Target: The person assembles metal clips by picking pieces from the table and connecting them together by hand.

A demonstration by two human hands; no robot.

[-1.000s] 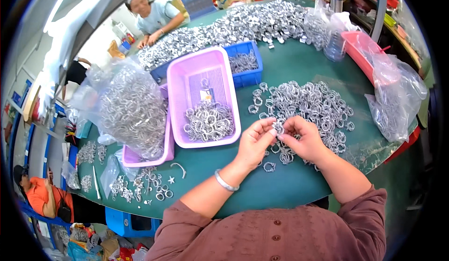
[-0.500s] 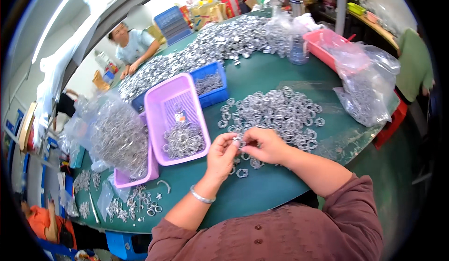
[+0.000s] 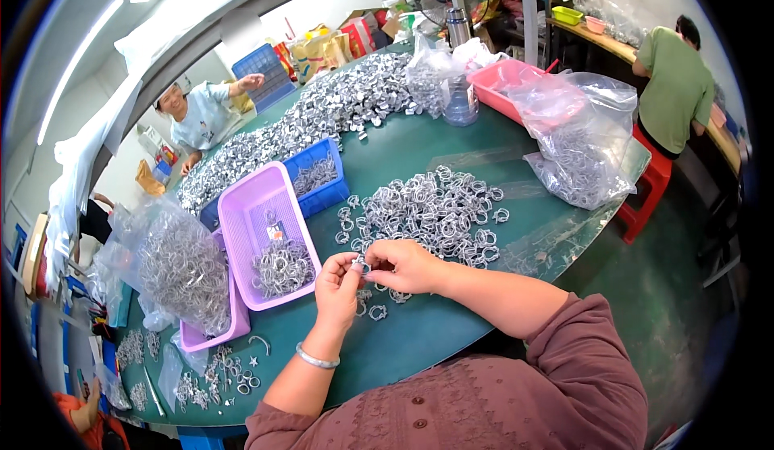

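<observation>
Ring [image 3: 364, 268] of shiny metal is pinched by the left hand [image 3: 335, 285] and right hand [image 3: 405, 265] near heaped, knobbly rings [image 3: 427, 212].

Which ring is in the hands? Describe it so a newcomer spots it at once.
On the green table, find the ring heap right of the purple baskets. At its near-left edge, the left hand and right hand meet. The ring is the silver one raised between them; its neighbours lie on the table.

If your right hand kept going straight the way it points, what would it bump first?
Probably the left hand, just past the metal ring at the right hand; exact depth is unclear.
</observation>
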